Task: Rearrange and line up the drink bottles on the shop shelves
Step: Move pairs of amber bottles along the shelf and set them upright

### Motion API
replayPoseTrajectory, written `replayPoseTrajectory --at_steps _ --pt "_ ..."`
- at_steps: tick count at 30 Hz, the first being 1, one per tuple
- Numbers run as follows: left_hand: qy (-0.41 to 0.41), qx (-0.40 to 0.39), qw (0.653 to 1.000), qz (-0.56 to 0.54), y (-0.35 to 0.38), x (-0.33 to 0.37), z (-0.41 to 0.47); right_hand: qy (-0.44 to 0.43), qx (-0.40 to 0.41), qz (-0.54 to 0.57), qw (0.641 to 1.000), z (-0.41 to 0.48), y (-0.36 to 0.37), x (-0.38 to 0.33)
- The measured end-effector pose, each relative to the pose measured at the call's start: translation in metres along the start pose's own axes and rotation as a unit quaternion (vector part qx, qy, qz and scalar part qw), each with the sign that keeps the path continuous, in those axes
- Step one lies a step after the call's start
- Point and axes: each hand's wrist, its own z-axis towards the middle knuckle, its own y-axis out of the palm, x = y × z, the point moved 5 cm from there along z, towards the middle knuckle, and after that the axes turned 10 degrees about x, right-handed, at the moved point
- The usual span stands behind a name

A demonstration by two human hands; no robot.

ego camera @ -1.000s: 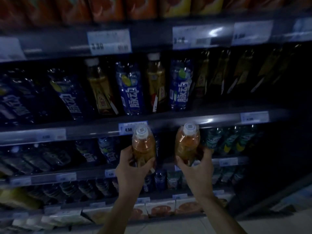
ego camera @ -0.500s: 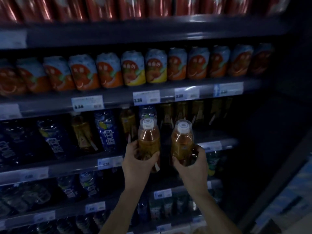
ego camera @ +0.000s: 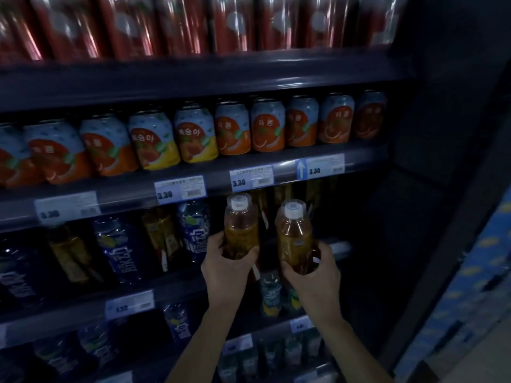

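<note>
I have an amber bottle in each hand, both upright with white caps on top. My left hand (ego camera: 225, 268) is wrapped around the lower part of the left bottle (ego camera: 241, 230), thumb across its front. My right hand (ego camera: 313, 272) grips the bottom of the right bottle (ego camera: 293, 239) the same way, fingers curled round its far side. The two bottles sit side by side, close but not touching, held in front of the bottle shelf (ego camera: 177, 286), near its right end.

Behind them, on that shelf, stand blue bottles (ego camera: 193, 230) and yellow-labelled bottles (ego camera: 161, 233) mixed in one row, some tilted. More dark amber bottles stand at the back right, too dim for me to make out well.

Above runs a shelf of orange cans (ego camera: 235, 128) in a neat row, with two yellow-bottomed cans (ego camera: 153, 142) among them. Price tags (ego camera: 179, 189) reading 3.30 line the rail beneath them. Higher still, red cans (ego camera: 177, 23) fill the top shelf.

Below my hands, a small green bottle (ego camera: 272, 294) stands on the next shelf down, just beside my right wrist. Lower rows hold more bottles, blurred and dark.
</note>
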Motion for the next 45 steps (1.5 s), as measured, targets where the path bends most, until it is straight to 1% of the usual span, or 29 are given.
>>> replayPoseTrajectory --at_steps 7,14,21,26,30,35,39,45 --pt "0.006 0.001 1.000 0.011 0.028 -0.001 0.020 0.023 -0.002 -0.005 1.000 0.026 0.010 0.010" --pt "-0.016 0.014 1.000 0.019 0.037 -0.014 0.036 -0.008 -0.019 -0.016 1.000 0.043 0.025 0.000" --pt "-0.035 0.014 0.999 0.011 0.041 -0.022 0.045 -0.021 -0.012 -0.010 1.000 0.047 0.034 -0.006" --pt "-0.040 0.010 0.999 0.003 0.043 -0.022 0.049 -0.031 0.018 0.011 0.999 0.049 0.042 -0.010" --pt "-0.030 0.016 0.999 -0.002 0.046 -0.024 0.050 -0.023 0.029 0.032 0.999 0.055 0.053 -0.008" --pt "-0.017 0.020 1.000 0.006 0.049 -0.027 0.052 -0.013 0.039 0.038 0.998 0.059 0.065 0.004" --pt "-0.014 0.025 1.000 0.006 0.055 -0.030 0.053 -0.010 0.062 0.045 0.997 0.065 0.074 0.014" --pt "-0.021 0.019 1.000 -0.007 0.058 -0.034 0.050 -0.018 0.049 0.042 0.998 0.075 0.082 0.021"
